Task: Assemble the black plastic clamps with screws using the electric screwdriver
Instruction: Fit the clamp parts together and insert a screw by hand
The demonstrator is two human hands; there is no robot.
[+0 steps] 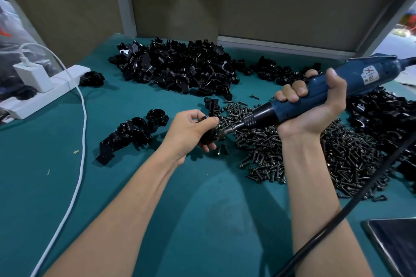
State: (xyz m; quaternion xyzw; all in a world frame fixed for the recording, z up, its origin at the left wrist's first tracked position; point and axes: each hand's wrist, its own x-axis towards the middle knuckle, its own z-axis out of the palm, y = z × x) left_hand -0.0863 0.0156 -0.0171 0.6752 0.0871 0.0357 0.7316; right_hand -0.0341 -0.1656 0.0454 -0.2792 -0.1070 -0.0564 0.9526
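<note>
The main risk is the bit slipping off the screw head. The screwdriver [369,76] comes in at a slant, and the clamp [210,136] is held in the air above the middle of the bench [202,220], with nothing to brace it. If it slips, the tip could jab the left hand [191,129], or the screw could go in crooked. The clamp could also twist in the grip under torque. The cord [337,207] crosses the right forearm and may drag loose screws [292,155] from the pile.

The left fingers [208,120] are curled tight, pinching the clamp, which they mostly hide. The right hand [315,108] is wrapped fully round the screwdriver, thumb along the body. I cannot tell whether the bit is seated.
</note>
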